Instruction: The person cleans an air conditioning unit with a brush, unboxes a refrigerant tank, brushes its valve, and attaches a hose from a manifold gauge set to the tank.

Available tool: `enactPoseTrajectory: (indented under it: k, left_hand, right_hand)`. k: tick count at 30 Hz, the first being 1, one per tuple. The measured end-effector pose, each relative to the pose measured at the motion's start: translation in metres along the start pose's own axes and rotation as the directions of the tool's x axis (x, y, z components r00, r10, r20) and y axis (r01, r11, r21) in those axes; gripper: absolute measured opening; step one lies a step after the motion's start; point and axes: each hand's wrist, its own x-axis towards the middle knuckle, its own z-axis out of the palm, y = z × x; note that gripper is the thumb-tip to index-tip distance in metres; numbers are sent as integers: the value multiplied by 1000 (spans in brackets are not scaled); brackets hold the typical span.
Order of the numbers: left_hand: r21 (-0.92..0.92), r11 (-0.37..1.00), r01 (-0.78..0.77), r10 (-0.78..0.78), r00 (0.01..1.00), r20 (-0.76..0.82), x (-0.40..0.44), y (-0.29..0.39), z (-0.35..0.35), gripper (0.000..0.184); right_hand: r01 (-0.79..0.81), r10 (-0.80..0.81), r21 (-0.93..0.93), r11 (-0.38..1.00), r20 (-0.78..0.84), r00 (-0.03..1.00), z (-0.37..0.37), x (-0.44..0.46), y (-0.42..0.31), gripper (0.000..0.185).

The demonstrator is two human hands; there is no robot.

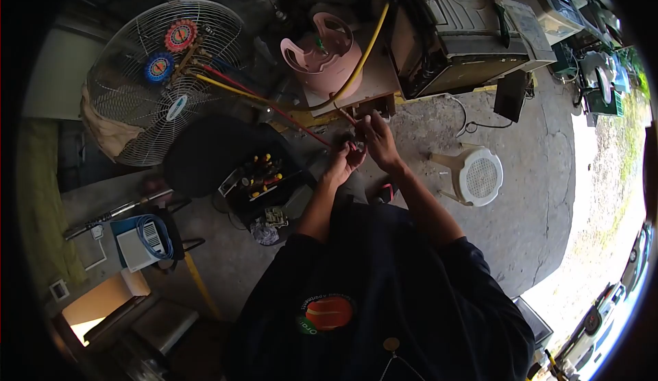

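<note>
My left hand [345,162] is closed around the end of a red hose [291,120], which runs up to a manifold with a red gauge [181,35] and a blue gauge [160,68]. Close beside it, my right hand [376,138] is closed on a thin reddish-brown tube [345,115]. The fingertips of both hands nearly meet, and a small part between them is too dark to make out. Just beyond the hands, a pink gas cylinder [322,65] stands upright on a board, with a yellow hose [368,50] passing in front of it.
A large fan [116,65] stands behind the gauges. An open tool bag [259,179] with several yellow-and-red-handled tools lies left of my legs. A white plastic stool [480,177] is on the concrete floor to the right. An old metal appliance [473,31] sits at the back right.
</note>
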Motion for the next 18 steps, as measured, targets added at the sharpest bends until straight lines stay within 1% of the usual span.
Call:
enactPoseTrajectory:
  k: [1,2,3,4,5,6,7,8,9,10,11,12,13,14,15,16,17,18]
  left_hand:
    - [3,1000,-7,7,1000,10,6,3,1,23]
    - [42,999,21,-21,1000,3,11,6,1,22]
    - [83,995,51,-51,999,-7,16,9,-1,22]
    - [116,993,29,-27,1000,-13,18,9,4,28]
    - [112,993,32,-31,999,-12,14,12,3,28]
    - [223,960,171,-161,985,-64,6,17,9,32]
    - [329,895,301,-276,954,-122,0,29,24,35]
    - [576,701,421,-307,907,-289,-27,53,57,40]
    - [581,700,416,-308,909,-281,-34,66,63,40]
    - [831,476,286,-258,949,-179,-38,78,67,45]
    - [974,196,116,-242,968,-66,-41,91,69,52]
    - [983,170,63,-234,972,-22,-66,117,100,47]
    - [985,163,63,-237,971,-23,-82,139,118,47]
    - [944,329,-24,-214,972,99,-95,158,131,43]
    - [868,485,-106,-171,962,214,-110,171,147,39]
    - [870,483,-102,-179,961,212,-125,182,172,39]
    - [871,377,-315,56,947,318,-138,195,199,31]
    - [842,220,-493,275,859,432,-148,207,222,23]
  right_hand:
    - [105,-102,-108,989,28,994,8,9,-2,26]
    - [153,-153,-91,984,7,988,13,11,-4,25]
    - [159,-160,-91,983,6,987,15,14,-4,25]
    - [117,-119,-76,990,-20,993,13,17,-2,25]
    - [66,-69,-63,996,-46,997,9,18,0,25]
    - [105,-119,-147,984,-91,989,9,18,-6,27]
    - [112,-127,-153,982,-93,988,5,24,-10,27]
    - [72,-87,-190,979,-72,994,1,28,-14,27]
    - [33,-46,-227,973,-53,998,-2,33,-17,28]
    - [9,-20,-188,982,-53,998,-1,39,-25,31]
    - [12,-23,-187,982,-56,998,-2,48,-29,31]
    - [8,-17,-227,974,-36,999,-5,56,-30,31]
    - [5,-10,-265,964,-18,1000,-8,64,-32,32]
    - [-34,29,-281,959,-20,999,-8,70,-43,32]
    - [-41,34,-278,960,-29,999,-7,75,-49,32]
    - [14,-27,-290,957,-40,999,-5,81,-56,29]
    - [73,-91,-303,950,-48,995,-4,87,-63,26]
    - [32,-44,-307,951,-32,998,-6,91,-69,23]
